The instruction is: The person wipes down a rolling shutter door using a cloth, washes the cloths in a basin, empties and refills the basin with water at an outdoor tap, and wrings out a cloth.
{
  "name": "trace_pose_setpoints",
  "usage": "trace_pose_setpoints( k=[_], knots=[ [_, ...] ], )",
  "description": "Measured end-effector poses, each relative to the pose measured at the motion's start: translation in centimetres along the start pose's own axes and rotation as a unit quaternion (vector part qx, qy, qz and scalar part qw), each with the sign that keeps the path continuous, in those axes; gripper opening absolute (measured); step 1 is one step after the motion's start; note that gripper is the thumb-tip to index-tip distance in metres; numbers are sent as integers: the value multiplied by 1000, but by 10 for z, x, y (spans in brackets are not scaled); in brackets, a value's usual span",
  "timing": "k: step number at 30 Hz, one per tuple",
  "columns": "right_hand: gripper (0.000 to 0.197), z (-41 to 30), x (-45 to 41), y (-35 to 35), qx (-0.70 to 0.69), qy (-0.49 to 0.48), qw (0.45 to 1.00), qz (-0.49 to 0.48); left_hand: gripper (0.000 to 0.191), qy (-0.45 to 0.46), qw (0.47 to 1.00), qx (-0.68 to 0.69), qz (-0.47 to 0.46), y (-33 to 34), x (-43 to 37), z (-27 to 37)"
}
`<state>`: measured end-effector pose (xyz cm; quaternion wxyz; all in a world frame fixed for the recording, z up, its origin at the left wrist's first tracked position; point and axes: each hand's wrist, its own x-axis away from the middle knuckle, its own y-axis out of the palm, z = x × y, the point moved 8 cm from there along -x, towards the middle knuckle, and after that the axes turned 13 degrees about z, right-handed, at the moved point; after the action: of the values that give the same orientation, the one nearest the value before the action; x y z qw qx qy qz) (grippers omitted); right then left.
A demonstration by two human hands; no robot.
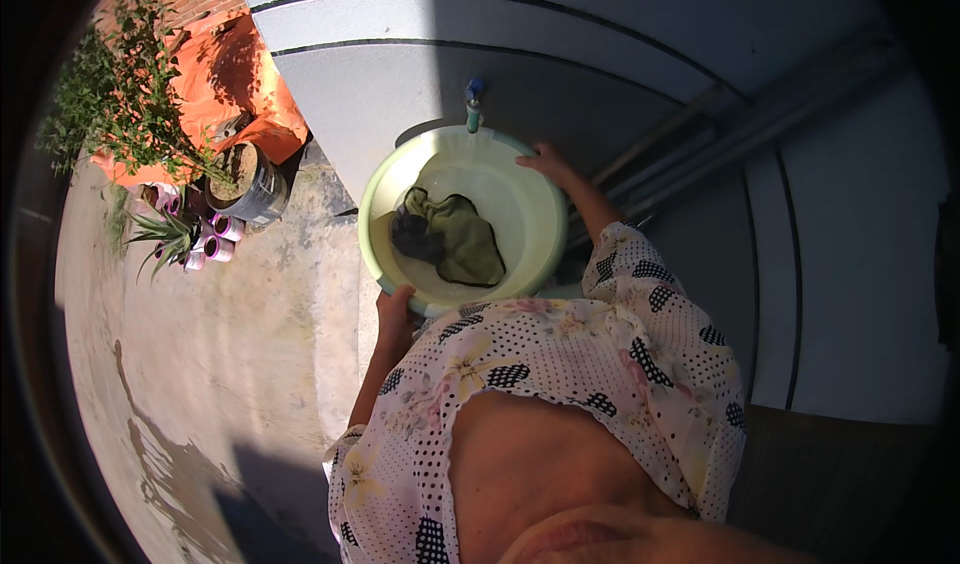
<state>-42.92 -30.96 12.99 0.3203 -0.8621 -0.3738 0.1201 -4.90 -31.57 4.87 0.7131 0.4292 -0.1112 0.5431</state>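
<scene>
Both of my hands hold a large pale green plastic basin [529, 226] in front of my torso. My left hand [546, 162] grips the basin's rim at the upper right, thumb over the edge. At the lower left of the rim is my right hand [397, 305], its thumb on top and the other fingers mostly hidden. Inside the basin lie a crumpled olive-green cloth with dark edging [469, 245] and a dark grey cloth [416, 238] beside it. A tap with a blue handle [473, 103] is on the wall at the basin's far edge.
A grey painted wall [360, 91] rises beyond the basin. Potted plants stand at the left, among them a leafy shrub in a dark bucket [262, 189] and a spiky plant [172, 234]. Behind them is an orange tarpaulin [281, 118]. Pipes or rails [720, 136] run along the right.
</scene>
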Motion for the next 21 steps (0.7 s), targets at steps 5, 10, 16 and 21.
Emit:
trace_pose_setpoints(
  k=[5, 10, 16, 21],
  knots=[
    [40, 32, 3, 0, -45, 13, 999, 19, 33, 58, 994, -68, 65, -17, -19, -1],
    [37, 62, 11, -5, -178, 54, 982, 16, 28, 151, 968, -143, 138, -13, -39, -3],
    [30, 87, 20, -4, -253, 82, 964, 26, 29, 202, 950, -150, 184, -7, -49, 0],
    [27, 115, 42, -16, -294, 106, 947, 77, 30, 222, 939, -190, 180, -2, -53, 4]
  ],
)
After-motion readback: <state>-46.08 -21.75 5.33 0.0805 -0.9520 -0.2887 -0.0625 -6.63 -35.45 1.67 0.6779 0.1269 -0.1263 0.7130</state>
